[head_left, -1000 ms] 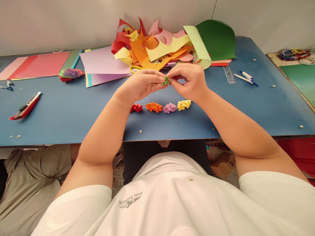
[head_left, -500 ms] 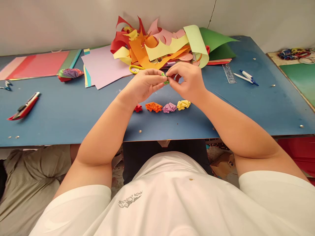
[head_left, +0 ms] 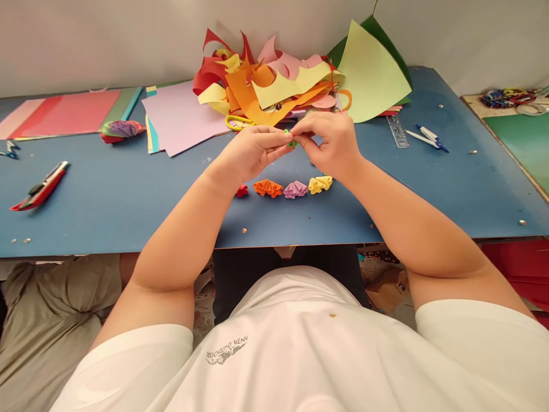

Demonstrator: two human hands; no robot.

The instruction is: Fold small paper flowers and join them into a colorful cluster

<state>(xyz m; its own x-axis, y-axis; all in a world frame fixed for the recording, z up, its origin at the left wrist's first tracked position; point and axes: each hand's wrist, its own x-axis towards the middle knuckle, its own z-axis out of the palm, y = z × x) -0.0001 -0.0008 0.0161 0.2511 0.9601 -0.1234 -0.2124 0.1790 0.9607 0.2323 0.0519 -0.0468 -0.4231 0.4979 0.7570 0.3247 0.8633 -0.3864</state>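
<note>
Above the middle of the blue table, my left hand (head_left: 253,150) pinches a small green curled paper piece (head_left: 292,144) between thumb and fingers. My right hand (head_left: 330,140) is closed at the fingertips on the same piece from the other side. Fingers cover most of it. Below my hands lie pleated paper pieces in a row: an orange one (head_left: 268,187), a purple one (head_left: 295,189) and a yellow one (head_left: 320,183). A red one (head_left: 242,190) at the row's left end is partly hidden behind my left forearm.
Behind my hands is a heap of paper offcuts (head_left: 249,86), with yellow-handled scissors (head_left: 235,122) at its front. A light green sheet (head_left: 364,80) leans there. At left lie a red utility knife (head_left: 40,189) and a multicoloured paper bundle (head_left: 122,130); at right, a ruler (head_left: 398,131) and pens (head_left: 429,137).
The light green sheet at the heap's right has sprung from a curl to spread flatter and taller, and the dark green paper behind it has shifted. My hands stay pinched at the green piece.
</note>
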